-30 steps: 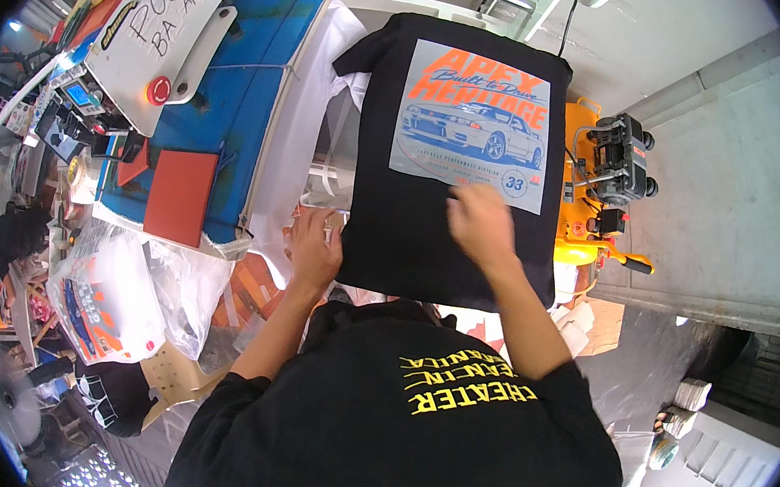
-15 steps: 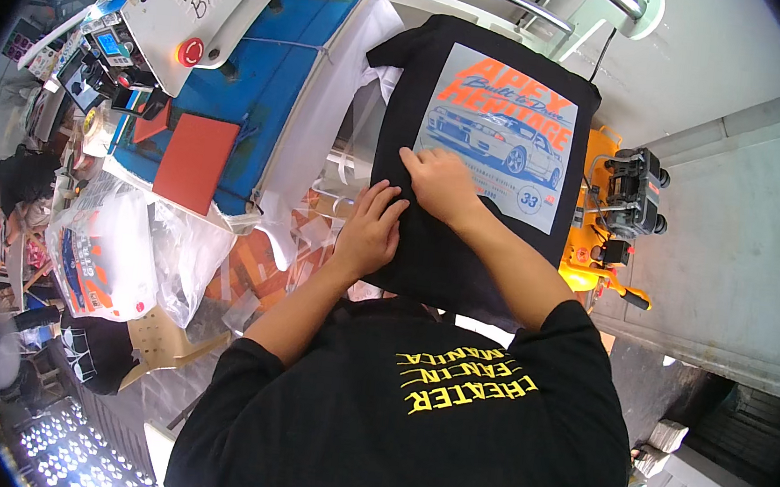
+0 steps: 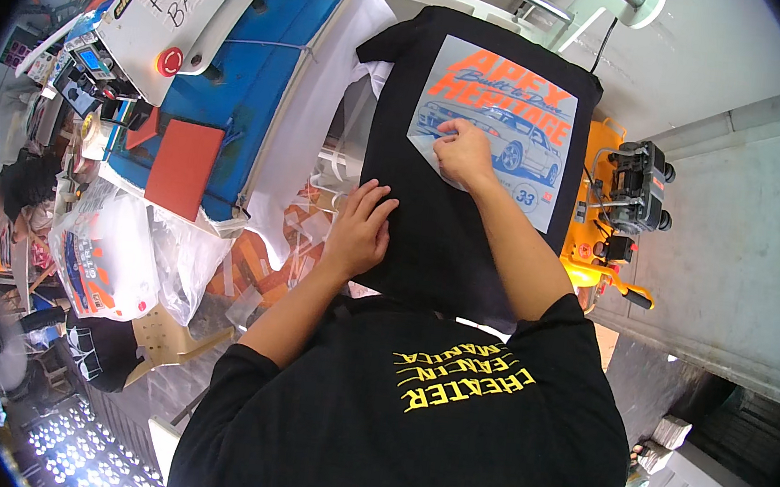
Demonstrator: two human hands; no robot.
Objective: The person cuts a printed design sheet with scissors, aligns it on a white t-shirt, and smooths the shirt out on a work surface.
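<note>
Nearest the body, the left hand [image 3: 362, 233] is resting palm down at the left edge of a black shirt [image 3: 440, 258], fingers loosely bent and seemingly gripping nothing. The shirt is lying with its long axis running away from the person. Farther up, the right hand [image 3: 466, 157] is apparently pinching the folded-back lower-left corner of a printed sheet [image 3: 537, 131] — the sheet is lying ahead and to the right of the left hand, so the right is nearer. Beyond the shirt's right edge a yellow compressor [image 3: 598, 160] is standing.
</note>
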